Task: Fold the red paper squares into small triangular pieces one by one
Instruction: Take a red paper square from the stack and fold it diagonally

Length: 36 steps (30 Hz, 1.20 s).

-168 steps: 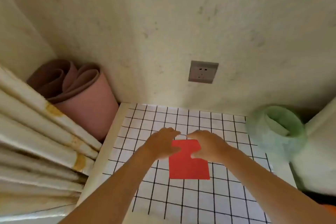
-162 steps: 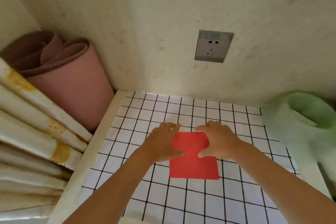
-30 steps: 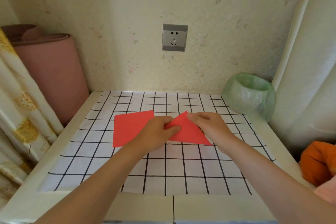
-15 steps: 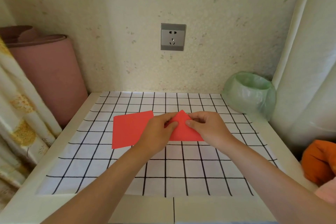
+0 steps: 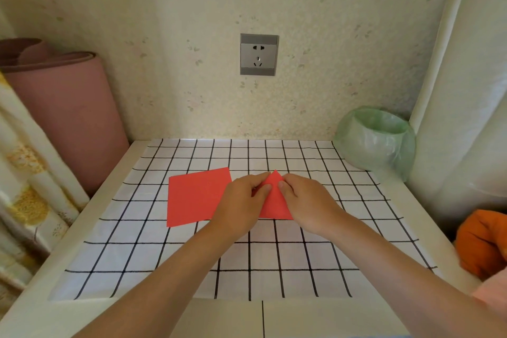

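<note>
Two bare forearms reach up from the bottom of the frame over a white tablecloth with a black grid (image 5: 164, 269). At the centre, the left hand (image 5: 241, 203) and the right hand (image 5: 307, 203) meet. Each pinches a folded red paper triangle (image 5: 274, 207) between thumb and fingers. The triangle lies on the cloth, tip toward the top of the frame. Just left of it lies a flat red paper square (image 5: 196, 196), partly covered by the left hand. Farther back, at right, stands a bin lined with green plastic (image 5: 375, 140). A grey wall socket (image 5: 258, 54) sits above centre.
</note>
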Each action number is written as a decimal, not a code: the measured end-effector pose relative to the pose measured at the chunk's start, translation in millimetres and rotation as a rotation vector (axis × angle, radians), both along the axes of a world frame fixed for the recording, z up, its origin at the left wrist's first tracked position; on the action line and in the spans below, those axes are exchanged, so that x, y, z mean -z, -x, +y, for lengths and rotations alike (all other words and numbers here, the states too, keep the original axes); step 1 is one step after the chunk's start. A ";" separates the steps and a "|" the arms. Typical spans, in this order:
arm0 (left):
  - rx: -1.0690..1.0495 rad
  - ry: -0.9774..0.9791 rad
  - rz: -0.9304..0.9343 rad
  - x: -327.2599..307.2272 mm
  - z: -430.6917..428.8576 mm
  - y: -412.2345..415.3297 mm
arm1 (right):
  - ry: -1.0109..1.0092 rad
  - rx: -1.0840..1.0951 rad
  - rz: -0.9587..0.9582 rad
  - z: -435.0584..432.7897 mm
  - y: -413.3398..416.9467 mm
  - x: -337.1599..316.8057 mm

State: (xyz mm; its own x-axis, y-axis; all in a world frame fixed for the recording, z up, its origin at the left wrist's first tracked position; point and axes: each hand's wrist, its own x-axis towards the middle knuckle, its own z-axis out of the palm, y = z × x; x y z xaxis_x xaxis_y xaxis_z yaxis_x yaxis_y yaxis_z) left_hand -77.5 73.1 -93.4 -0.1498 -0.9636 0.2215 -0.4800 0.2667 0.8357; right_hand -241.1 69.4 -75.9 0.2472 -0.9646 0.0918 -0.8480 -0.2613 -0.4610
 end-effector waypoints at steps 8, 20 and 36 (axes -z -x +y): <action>0.001 0.029 -0.048 5.1 2.5 7.6 | 0.023 -0.026 0.111 3.8 -1.1 -4.6; -0.032 0.016 -0.070 6.0 -0.2 10.3 | 0.044 -0.060 0.056 4.2 5.1 -4.8; 0.083 -0.118 -0.274 9.9 -3.4 6.8 | -0.233 0.115 -0.204 -8.5 10.0 5.0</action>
